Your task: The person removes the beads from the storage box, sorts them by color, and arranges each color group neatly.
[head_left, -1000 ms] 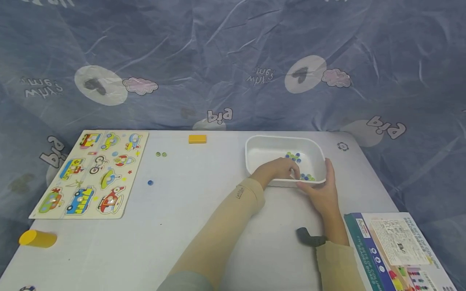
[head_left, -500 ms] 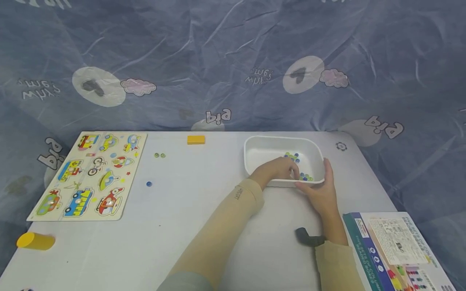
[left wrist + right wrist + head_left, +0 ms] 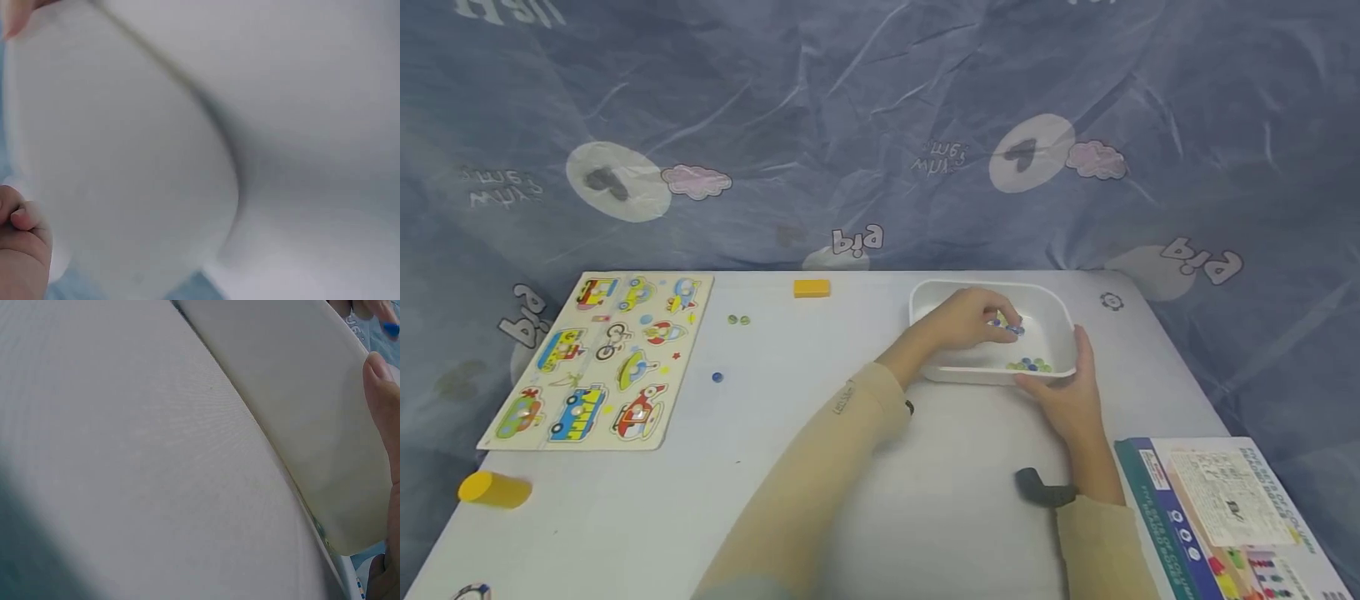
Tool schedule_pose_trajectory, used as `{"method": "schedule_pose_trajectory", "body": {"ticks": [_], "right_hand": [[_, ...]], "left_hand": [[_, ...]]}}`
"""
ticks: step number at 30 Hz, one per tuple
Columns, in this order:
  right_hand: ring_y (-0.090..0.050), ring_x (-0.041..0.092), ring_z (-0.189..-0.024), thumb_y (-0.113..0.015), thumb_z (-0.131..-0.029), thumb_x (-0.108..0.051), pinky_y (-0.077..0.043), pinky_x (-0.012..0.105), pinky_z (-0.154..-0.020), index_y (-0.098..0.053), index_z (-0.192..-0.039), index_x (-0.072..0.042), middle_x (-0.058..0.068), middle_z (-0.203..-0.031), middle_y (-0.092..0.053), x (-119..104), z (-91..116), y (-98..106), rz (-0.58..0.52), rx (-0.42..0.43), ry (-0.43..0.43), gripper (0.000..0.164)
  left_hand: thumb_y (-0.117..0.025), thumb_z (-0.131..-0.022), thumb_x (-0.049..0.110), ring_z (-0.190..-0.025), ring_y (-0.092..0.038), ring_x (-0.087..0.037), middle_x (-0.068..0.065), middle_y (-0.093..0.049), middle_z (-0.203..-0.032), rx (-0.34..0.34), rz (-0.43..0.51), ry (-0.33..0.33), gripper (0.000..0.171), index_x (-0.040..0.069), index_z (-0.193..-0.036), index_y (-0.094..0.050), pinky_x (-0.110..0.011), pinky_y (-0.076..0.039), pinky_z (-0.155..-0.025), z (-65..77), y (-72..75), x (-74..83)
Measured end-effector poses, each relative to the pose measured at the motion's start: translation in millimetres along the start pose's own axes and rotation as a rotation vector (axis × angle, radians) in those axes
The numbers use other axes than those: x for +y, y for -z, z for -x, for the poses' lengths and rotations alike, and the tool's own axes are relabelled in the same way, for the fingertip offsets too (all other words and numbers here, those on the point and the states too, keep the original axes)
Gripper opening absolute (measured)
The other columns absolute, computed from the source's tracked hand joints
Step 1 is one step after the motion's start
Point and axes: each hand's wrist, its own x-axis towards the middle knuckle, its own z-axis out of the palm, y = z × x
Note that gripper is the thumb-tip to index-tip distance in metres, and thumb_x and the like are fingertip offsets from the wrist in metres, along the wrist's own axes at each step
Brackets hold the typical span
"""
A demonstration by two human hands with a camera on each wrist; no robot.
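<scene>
Over the white plastic tray (image 3: 970,377), my left hand (image 3: 964,320) reaches in, thumb and fingers bent together around a blue marble (image 3: 391,329) seen in the right wrist view. Several more blue and green marbles (image 3: 1032,365) lie in a cluster by the tray's near wall. A second cluster, just under my left fingertips, is partly hidden. My right hand (image 3: 1069,408) grips the tray's near right corner, thumb at the near rim and fingers along the right side. The left wrist view is mostly filled by the tray's outer wall (image 3: 125,144).
Left on the table lie a wooden picture puzzle board (image 3: 597,367), two green marbles (image 3: 738,320), one blue marble (image 3: 717,377) and a yellow cylinder (image 3: 495,489). An orange block (image 3: 812,288) sits at the back. A printed box (image 3: 1232,508) lies at front right.
My left hand has moved from the near marble cluster up to the far cluster inside the tray, uncovering the near marbles. My right hand keeps its grip on the tray.
</scene>
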Motion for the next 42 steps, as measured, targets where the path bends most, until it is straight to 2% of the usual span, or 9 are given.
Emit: {"method": "schedule_pose_trajectory", "body": {"ticks": [3,6,7,13,20,26,31,38,42], "right_hand": [[-0.012,0.026,-0.147,-0.082,-0.068,-0.043,-0.012,0.055,-0.117,0.004,-0.150,-0.039,-0.007,-0.160,-0.006,0,0,1,0.006,0.003,-0.009,0.119],[-0.012,0.025,-0.148,-0.082,-0.068,-0.044,-0.012,0.054,-0.117,0.004,-0.149,-0.041,-0.008,-0.160,-0.007,0,1,1,0.007,0.004,-0.011,0.119],[-0.012,0.024,-0.148,-0.083,-0.068,-0.044,-0.012,0.053,-0.117,0.004,-0.149,-0.041,-0.009,-0.160,-0.006,0,1,1,0.005,0.003,-0.012,0.119],[-0.009,0.021,-0.148,-0.084,-0.066,-0.043,-0.010,0.052,-0.118,0.003,-0.148,-0.042,-0.011,-0.159,-0.006,-1,2,-1,-0.006,0.000,-0.019,0.119],[-0.010,0.023,-0.148,-0.084,-0.066,-0.043,-0.010,0.052,-0.118,0.004,-0.148,-0.043,-0.010,-0.160,-0.007,-5,2,0,-0.015,-0.004,-0.022,0.120],[-0.010,0.023,-0.148,-0.084,-0.066,-0.043,-0.009,0.052,-0.118,0.004,-0.148,-0.042,-0.008,-0.160,-0.008,-4,2,-1,-0.010,-0.003,-0.027,0.120],[-0.014,0.022,-0.147,-0.084,-0.065,-0.043,-0.010,0.052,-0.118,0.001,-0.148,-0.043,-0.009,-0.159,-0.013,-1,2,-2,-0.008,0.003,-0.025,0.119],[-0.015,0.019,-0.147,-0.085,-0.065,-0.042,-0.010,0.049,-0.119,0.000,-0.148,-0.044,-0.012,-0.158,-0.013,-1,1,-4,-0.013,0.007,-0.018,0.119],[-0.012,0.017,-0.147,-0.085,-0.065,-0.042,-0.009,0.049,-0.119,0.001,-0.147,-0.045,-0.014,-0.158,-0.010,-1,2,-4,-0.007,0.012,-0.034,0.119]], "left_hand": [[-0.070,-0.085,0.035,-0.078,-0.049,-0.008,0.010,-0.056,-0.079,0.048,-0.008,-0.055,0.021,0.023,-0.102,-0.069,-0.019,-0.041,-0.073,20.1,18.4,4.8],[-0.070,-0.085,0.035,-0.061,-0.032,-0.011,0.005,-0.034,-0.062,0.084,-0.008,-0.053,0.019,0.025,-0.101,-0.069,-0.022,-0.032,-0.060,47.2,36.9,6.8],[-0.070,-0.084,0.035,-0.059,-0.029,-0.011,0.003,-0.029,-0.061,0.093,-0.009,-0.044,0.019,0.025,-0.100,-0.069,-0.023,-0.030,-0.059,57.5,43.0,6.5],[-0.072,-0.082,0.034,-0.065,-0.034,-0.012,0.002,-0.033,-0.066,0.189,-0.037,0.039,0.017,0.026,-0.097,-0.069,-0.026,-0.033,-0.064,126.4,80.8,-8.1],[-0.071,-0.082,0.042,-0.064,-0.034,-0.017,-0.001,-0.031,-0.067,0.334,-0.057,0.224,0.019,0.028,-0.095,-0.069,-0.030,-0.034,-0.059,206.6,116.9,-54.7],[-0.069,-0.084,0.041,-0.068,-0.035,-0.019,-0.004,-0.034,-0.072,0.406,-0.121,0.414,0.023,0.026,-0.101,-0.069,-0.030,-0.034,-0.057,261.2,129.0,-103.1],[-0.069,-0.086,0.032,-0.073,-0.038,-0.021,-0.005,-0.038,-0.078,0.401,-0.155,0.539,0.019,0.021,-0.101,-0.070,-0.031,-0.035,-0.059,282.6,127.6,-130.9],[-0.072,-0.083,0.030,-0.073,-0.038,-0.020,-0.005,-0.039,-0.079,0.363,-0.226,0.574,0.017,0.020,-0.096,-0.072,-0.030,-0.033,-0.059,289.9,127.3,-143.9],[-0.074,-0.081,0.031,-0.072,-0.040,-0.020,-0.005,-0.044,-0.079,0.310,-0.260,0.594,0.018,0.020,-0.095,-0.073,-0.030,-0.033,-0.059,289.6,126.4,-149.3]]}}
